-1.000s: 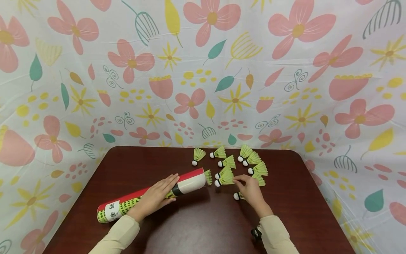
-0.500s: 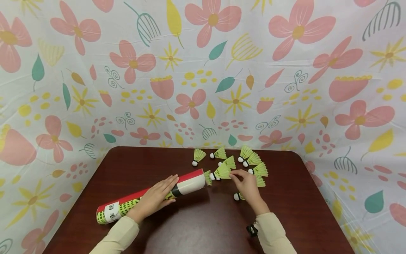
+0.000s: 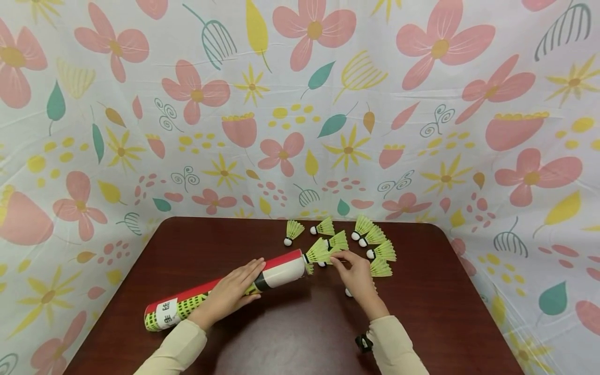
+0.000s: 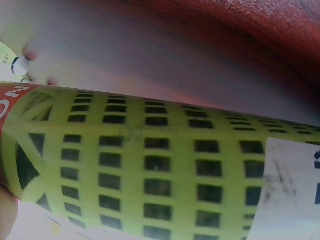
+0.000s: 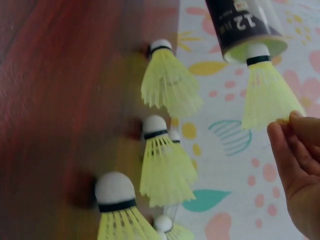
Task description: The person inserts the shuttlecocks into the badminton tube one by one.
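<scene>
A shuttlecock tube point(image 3: 286, 268), red, white and yellow-green, lies slanted on the table with its mouth toward the right. My left hand point(image 3: 229, 294) grips its middle, fingers over the top and thumb on the near side. The tube's checked wall point(image 4: 132, 160) fills much of the left wrist view. My right hand point(image 3: 354, 278) pinches a yellow shuttlecock point(image 3: 316, 251) by the skirt's edge. In the right wrist view, this shuttlecock's white cork point(image 5: 258, 50) is at the tube's mouth point(image 5: 235, 54), with the skirt outside.
Loose shuttlecocks lie around the tube's mouth: one point(image 3: 294, 229) at the back, several more point(image 3: 375, 237) at the back right. Another cork point(image 3: 348, 292) shows beside my right wrist. The brown table point(image 3: 262, 344) ends at a flower-patterned cloth point(image 3: 300, 172).
My right hand has moved left, bringing a shuttlecock off the group to the tube's mouth, cork first. My left hand and the tube have stayed nearly still.
</scene>
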